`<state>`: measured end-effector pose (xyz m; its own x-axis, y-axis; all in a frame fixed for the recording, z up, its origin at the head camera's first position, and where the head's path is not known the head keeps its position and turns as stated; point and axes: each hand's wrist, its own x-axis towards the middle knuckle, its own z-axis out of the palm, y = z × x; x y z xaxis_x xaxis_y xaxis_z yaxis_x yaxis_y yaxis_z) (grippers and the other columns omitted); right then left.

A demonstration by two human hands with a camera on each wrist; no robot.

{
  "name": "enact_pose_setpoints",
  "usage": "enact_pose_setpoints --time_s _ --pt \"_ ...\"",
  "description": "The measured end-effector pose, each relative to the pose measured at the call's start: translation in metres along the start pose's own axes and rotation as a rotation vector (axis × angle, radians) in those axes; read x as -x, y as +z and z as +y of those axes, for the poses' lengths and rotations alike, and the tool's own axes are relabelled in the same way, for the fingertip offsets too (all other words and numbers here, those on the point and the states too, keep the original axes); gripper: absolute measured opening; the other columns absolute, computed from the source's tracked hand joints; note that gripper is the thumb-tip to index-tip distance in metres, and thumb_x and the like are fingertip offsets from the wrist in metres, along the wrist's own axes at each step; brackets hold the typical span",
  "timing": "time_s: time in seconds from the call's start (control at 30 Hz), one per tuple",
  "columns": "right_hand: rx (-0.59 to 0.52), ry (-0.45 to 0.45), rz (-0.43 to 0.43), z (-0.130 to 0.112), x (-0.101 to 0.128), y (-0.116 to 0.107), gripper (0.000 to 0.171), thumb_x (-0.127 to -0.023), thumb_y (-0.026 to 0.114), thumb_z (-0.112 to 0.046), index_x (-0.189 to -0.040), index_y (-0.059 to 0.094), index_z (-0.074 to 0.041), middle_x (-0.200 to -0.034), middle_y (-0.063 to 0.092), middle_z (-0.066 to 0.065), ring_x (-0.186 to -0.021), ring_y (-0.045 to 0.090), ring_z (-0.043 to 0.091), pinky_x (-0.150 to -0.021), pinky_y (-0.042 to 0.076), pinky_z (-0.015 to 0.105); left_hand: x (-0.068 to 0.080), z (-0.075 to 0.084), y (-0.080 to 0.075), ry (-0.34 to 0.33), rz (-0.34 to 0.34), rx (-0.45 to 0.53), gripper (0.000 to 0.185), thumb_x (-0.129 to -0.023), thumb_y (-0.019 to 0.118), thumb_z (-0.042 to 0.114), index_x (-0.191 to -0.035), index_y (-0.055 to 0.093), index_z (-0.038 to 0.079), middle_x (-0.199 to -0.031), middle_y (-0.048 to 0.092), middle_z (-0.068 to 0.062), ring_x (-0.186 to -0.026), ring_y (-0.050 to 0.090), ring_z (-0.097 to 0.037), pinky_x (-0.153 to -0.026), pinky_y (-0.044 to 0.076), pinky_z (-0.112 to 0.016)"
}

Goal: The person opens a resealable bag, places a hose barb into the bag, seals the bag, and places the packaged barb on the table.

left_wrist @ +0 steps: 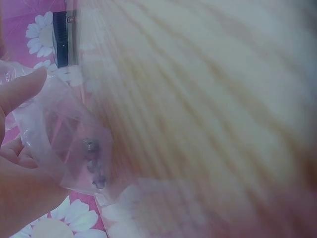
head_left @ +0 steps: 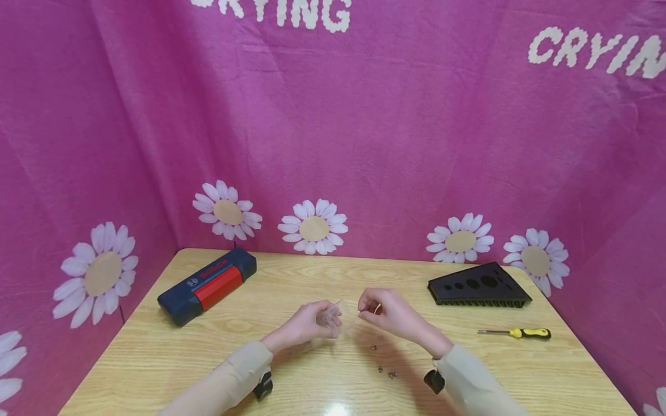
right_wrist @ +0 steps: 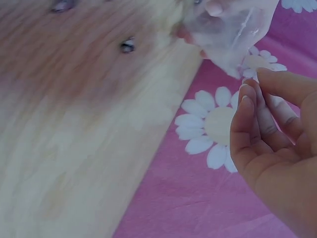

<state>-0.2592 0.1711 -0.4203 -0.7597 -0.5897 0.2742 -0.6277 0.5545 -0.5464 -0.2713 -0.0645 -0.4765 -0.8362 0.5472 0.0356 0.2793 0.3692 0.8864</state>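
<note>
My left hand (head_left: pixel 307 326) grips a clear plastic bag (head_left: pixel 329 319), thumb on one side and fingers on the other. In the left wrist view, several small dark metal pieces (left_wrist: pixel 92 161) lie inside the bag. My right hand (head_left: pixel 392 315) is just right of the bag, its fingers loosely bent and the thumb near the fingertips. In the right wrist view, these fingertips (right_wrist: pixel 246 101) are close to the bag's corner, and nothing shows between them. Several more small metal pieces (head_left: pixel 392 374) lie on the table below my right hand; one (right_wrist: pixel 127 45) shows in the right wrist view.
A dark blue and red Bosch case (head_left: pixel 208 286) lies at the left of the wooden table (head_left: pixel 182 358). At the right back is a black holder with holes (head_left: pixel 476 286), with a yellow-handled screwdriver (head_left: pixel 525 333) in front of it. Pink flowered cloth (head_left: pixel 364 144) hangs around the table.
</note>
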Motion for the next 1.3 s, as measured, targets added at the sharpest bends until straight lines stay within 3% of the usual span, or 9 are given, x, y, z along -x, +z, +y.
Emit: enact_pose_setpoints --time_s 0.37,0.63,1.3 --pt "-0.015 0.07 -0.054 0.022 0.029 0.005 0.011 -0.087 0.069 0.0 -0.084 0.064 -0.009 -0.077 0.068 -0.001 -0.072 0.057 -0.004 -0.062 0.051 0.017 0.001 0.0 0.0 -0.004 0.011 0.006 0.034 -0.083 0.077 0.005 -0.114 0.064 0.001 -0.106 0.073 -0.012 -0.1 0.067 -0.019 -0.085 0.055 -0.024" --pt "-0.036 0.085 -0.13 0.035 0.041 0.014 0.01 -0.086 0.075 -0.007 -0.087 0.065 -0.009 -0.079 0.068 -0.003 -0.071 0.055 -0.006 -0.063 0.051 0.016 0.001 0.0 -0.001 -0.003 0.006 0.016 0.032 -0.083 0.077 0.005 -0.112 0.064 0.001 -0.106 0.073 -0.012 -0.099 0.067 -0.017 -0.083 0.055 -0.022" --pt "0.005 0.017 -0.12 0.038 0.044 0.022 0.004 -0.085 0.076 -0.009 -0.085 0.072 -0.011 -0.079 0.069 -0.003 -0.069 0.049 -0.007 -0.061 0.046 0.016 0.002 0.002 -0.001 0.002 0.006 0.033 0.032 -0.083 0.077 0.004 -0.112 0.063 0.0 -0.105 0.073 -0.014 -0.098 0.067 -0.018 -0.085 0.055 -0.027"
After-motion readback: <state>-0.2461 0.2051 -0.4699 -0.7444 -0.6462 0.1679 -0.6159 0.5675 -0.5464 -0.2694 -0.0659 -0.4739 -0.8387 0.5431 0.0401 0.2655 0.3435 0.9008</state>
